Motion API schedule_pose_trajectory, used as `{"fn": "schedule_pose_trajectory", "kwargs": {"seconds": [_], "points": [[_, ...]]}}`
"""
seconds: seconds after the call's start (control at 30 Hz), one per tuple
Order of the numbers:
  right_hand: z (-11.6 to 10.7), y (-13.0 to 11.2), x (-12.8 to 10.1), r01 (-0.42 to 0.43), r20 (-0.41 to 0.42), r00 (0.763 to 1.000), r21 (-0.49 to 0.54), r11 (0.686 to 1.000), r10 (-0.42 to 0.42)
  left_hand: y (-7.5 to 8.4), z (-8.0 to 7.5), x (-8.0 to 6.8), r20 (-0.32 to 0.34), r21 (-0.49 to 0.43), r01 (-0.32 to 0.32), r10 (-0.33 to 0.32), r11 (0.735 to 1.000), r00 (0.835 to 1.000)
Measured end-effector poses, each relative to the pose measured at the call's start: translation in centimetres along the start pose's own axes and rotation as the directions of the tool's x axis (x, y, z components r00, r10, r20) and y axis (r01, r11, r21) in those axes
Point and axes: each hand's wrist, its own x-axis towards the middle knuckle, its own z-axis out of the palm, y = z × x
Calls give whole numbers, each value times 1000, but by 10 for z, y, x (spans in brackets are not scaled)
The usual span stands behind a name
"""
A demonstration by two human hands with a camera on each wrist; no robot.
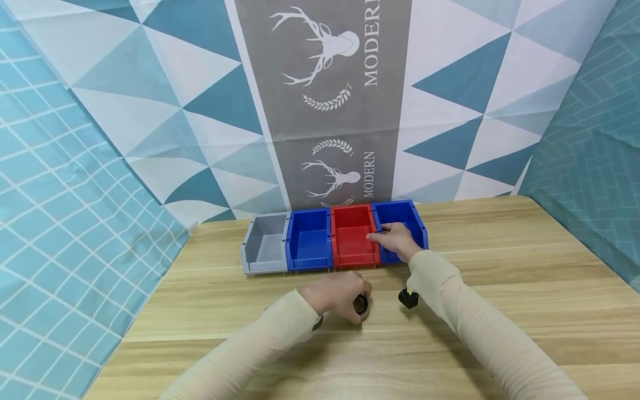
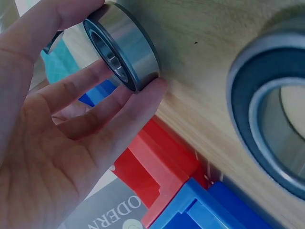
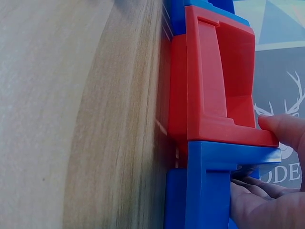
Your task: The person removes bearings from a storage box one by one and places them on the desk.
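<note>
My left hand grips a ring-shaped bearing by its rim, metal outside with a dark seal, just above the table. A second bearing looms at the right of the left wrist view; in the head view a dark ring shows partly under the left wrist. At the bins, my right hand straddles the adjoining walls of the red bin and the right-hand blue bin. Its thumb lies by the red rim, while the other fingers reach into the blue bin, their tips hidden.
Left of the red bin stand another blue bin and a grey bin, all in one row on the wooden table. A black object with a bit of yellow is below the right sleeve. Patterned cloth hangs behind.
</note>
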Motion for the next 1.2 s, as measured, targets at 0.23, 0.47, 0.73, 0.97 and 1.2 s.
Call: {"fn": "schedule_pose_trajectory", "kwargs": {"seconds": [0.23,0.47,0.73,0.97,1.2], "points": [[-1,-1,0,-7,1,1000,6,1000,7,2,2,0,-10,31,-3,3,1000,1000],[-2,0,1,5,-1,1000,8,1000,-5,5,4,-1,-21,63,-6,7,998,1000],[-1,1,0,7,0,1000,-4,1000,-7,9,6,-4,-16,55,24,-23,998,1000],[-1,1,0,17,3,1000,-2,1000,-17,10,9,-5,-46,63,40,-37,997,998],[-1,1,0,12,1,1000,-2,1000,-12,11,12,-6,-68,46,64,-60,997,996]]}}
